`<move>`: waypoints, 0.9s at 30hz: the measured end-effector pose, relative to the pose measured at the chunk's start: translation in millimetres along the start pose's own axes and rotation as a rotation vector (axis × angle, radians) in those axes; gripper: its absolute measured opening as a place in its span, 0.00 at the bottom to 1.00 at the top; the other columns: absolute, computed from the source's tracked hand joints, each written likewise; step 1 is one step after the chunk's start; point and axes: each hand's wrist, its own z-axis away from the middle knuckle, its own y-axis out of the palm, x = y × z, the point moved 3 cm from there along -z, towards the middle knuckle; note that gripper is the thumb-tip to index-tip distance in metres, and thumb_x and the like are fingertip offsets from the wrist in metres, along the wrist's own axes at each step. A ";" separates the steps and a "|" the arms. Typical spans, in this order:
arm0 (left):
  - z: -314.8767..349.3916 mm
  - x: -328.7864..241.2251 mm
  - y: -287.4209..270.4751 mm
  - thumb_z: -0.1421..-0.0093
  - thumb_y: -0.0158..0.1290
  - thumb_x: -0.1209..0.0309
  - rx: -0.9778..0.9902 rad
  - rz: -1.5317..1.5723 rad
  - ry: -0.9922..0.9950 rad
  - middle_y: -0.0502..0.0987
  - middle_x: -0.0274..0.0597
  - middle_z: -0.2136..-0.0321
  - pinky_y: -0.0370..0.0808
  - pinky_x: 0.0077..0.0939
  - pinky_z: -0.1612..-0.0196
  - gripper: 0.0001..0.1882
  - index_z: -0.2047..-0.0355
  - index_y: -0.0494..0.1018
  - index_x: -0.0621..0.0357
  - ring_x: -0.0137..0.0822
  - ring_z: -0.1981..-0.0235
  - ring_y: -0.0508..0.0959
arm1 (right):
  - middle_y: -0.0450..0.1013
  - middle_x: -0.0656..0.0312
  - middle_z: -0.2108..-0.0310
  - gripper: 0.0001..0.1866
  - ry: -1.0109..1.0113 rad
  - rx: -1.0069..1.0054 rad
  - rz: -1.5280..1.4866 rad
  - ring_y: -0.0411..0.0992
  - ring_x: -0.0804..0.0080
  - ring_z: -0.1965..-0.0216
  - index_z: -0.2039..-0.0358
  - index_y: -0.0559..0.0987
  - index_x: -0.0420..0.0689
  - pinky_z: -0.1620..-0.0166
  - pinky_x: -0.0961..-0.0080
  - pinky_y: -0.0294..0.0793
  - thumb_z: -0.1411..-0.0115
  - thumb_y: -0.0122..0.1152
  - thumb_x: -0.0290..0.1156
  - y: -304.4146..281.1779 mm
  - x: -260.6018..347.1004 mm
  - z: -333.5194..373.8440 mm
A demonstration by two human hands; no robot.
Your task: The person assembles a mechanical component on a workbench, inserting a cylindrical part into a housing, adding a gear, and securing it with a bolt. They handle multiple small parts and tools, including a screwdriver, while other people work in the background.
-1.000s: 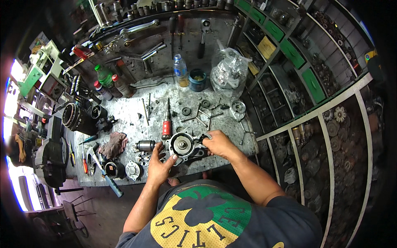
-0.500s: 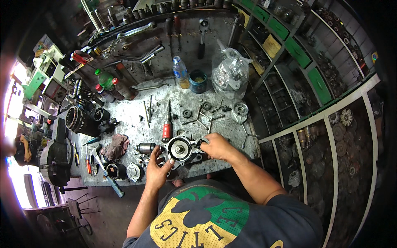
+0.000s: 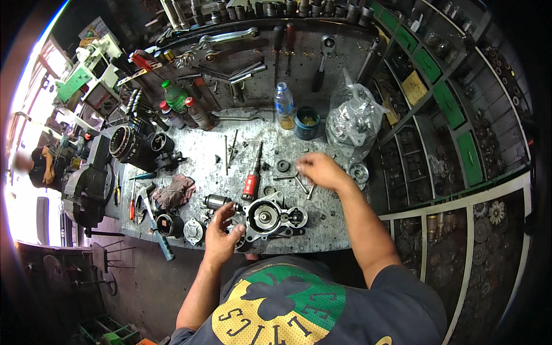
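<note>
A round metal motor housing [image 3: 256, 228] lies near the bench's front edge, its open face up and a shaft showing in its middle. A smaller round section [image 3: 297, 217] joins it on the right. My left hand [image 3: 221, 238] is at the housing's left rim, thumb and fingers apart; whether it touches the rim is hard to tell. My right hand [image 3: 323, 171] is over small parts further back, its fingertips smeared by motion. Beside those fingers are a dark ring-shaped part [image 3: 283, 166] and a Y-shaped socket wrench [image 3: 303, 183], partly covered by the hand.
A red-handled tool [image 3: 251, 185] lies behind the housing, and a metal cylinder [image 3: 217, 202] sits to its left. Left of these are a rag [image 3: 174, 192] and a hammer [image 3: 161, 238]. Bottles [image 3: 283, 106], a blue tub [image 3: 307, 127] and a plastic bag of parts [image 3: 357, 123] stand at the back.
My right hand has left the housing's right end and moved back over the small parts. My left hand has stayed by the left rim. The view has shifted.
</note>
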 end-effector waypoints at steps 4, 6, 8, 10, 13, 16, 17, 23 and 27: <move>-34.8 -12.8 -16.7 0.33 0.65 0.72 -0.186 -0.050 0.040 0.83 0.51 0.46 0.79 0.37 0.39 0.25 0.37 0.76 0.65 0.42 0.44 0.83 | 0.83 0.45 0.53 0.17 -0.484 -0.228 0.555 0.83 0.49 0.51 0.46 0.88 0.45 0.47 0.57 0.84 0.33 0.61 0.24 38.7 -11.7 -99.3; -55.0 -23.8 -21.0 0.34 0.64 0.74 -0.231 -0.209 0.168 0.83 0.50 0.45 0.80 0.38 0.40 0.20 0.42 0.80 0.64 0.42 0.43 0.83 | 0.82 0.45 0.53 0.17 -0.386 -0.095 0.613 0.80 0.45 0.46 0.48 0.88 0.43 0.43 0.53 0.81 0.35 0.59 0.21 56.4 -25.0 -136.1; -78.0 -28.8 -19.1 0.34 0.64 0.75 -0.201 -0.333 0.190 0.83 0.51 0.44 0.80 0.39 0.40 0.18 0.45 0.82 0.62 0.44 0.43 0.84 | 0.82 0.45 0.51 0.15 -0.372 -0.029 0.817 0.81 0.44 0.46 0.53 0.88 0.42 0.43 0.52 0.83 0.36 0.58 0.21 65.9 -32.9 -156.6; -100.7 -30.9 -7.2 0.35 0.64 0.75 -0.143 -0.403 0.302 0.84 0.54 0.44 0.79 0.40 0.40 0.15 0.48 0.84 0.61 0.52 0.42 0.83 | 0.82 0.44 0.50 0.12 -0.345 -0.032 0.893 0.82 0.43 0.47 0.57 0.88 0.40 0.43 0.51 0.83 0.36 0.57 0.22 67.0 -37.9 -162.6; -147.7 -24.5 21.7 0.38 0.65 0.74 0.069 -0.569 0.420 0.84 0.52 0.44 0.78 0.42 0.38 0.19 0.46 0.83 0.58 0.56 0.43 0.82 | 0.82 0.43 0.51 0.10 -0.295 -0.108 0.818 0.83 0.40 0.50 0.61 0.87 0.39 0.45 0.49 0.83 0.37 0.58 0.23 59.8 -36.6 -148.6; -192.7 -14.1 57.3 0.40 0.65 0.70 0.331 -0.800 0.608 0.84 0.48 0.46 0.76 0.45 0.36 0.21 0.45 0.83 0.56 0.58 0.45 0.80 | 0.83 0.41 0.53 0.09 -0.420 -0.390 0.404 0.83 0.42 0.52 0.58 0.87 0.38 0.50 0.51 0.83 0.37 0.66 0.24 45.6 -19.4 -102.6; -204.6 -6.7 69.5 0.39 0.64 0.66 0.456 -0.901 0.575 0.84 0.45 0.44 0.75 0.45 0.35 0.20 0.45 0.84 0.50 0.54 0.44 0.81 | 0.85 0.43 0.53 0.12 -0.354 -0.415 0.214 0.84 0.45 0.53 0.54 0.87 0.38 0.51 0.55 0.83 0.38 0.70 0.26 40.1 -17.1 -81.9; -228.1 27.5 98.6 0.34 0.60 0.58 0.668 -1.172 0.491 0.87 0.45 0.52 0.79 0.42 0.40 0.14 0.50 0.88 0.40 0.49 0.48 0.84 | 0.86 0.51 0.58 0.13 -0.101 -0.586 -0.064 0.85 0.63 0.59 0.51 0.87 0.37 0.53 0.68 0.83 0.34 0.71 0.27 25.7 -24.6 68.5; -219.8 11.0 94.1 0.35 0.62 0.62 0.630 -0.948 0.654 0.88 0.46 0.55 0.82 0.42 0.44 0.12 0.54 0.88 0.48 0.51 0.52 0.85 | 0.86 0.53 0.59 0.13 0.032 -0.668 -0.114 0.83 0.71 0.60 0.50 0.86 0.36 0.54 0.72 0.81 0.33 0.70 0.27 31.5 -40.9 123.5</move>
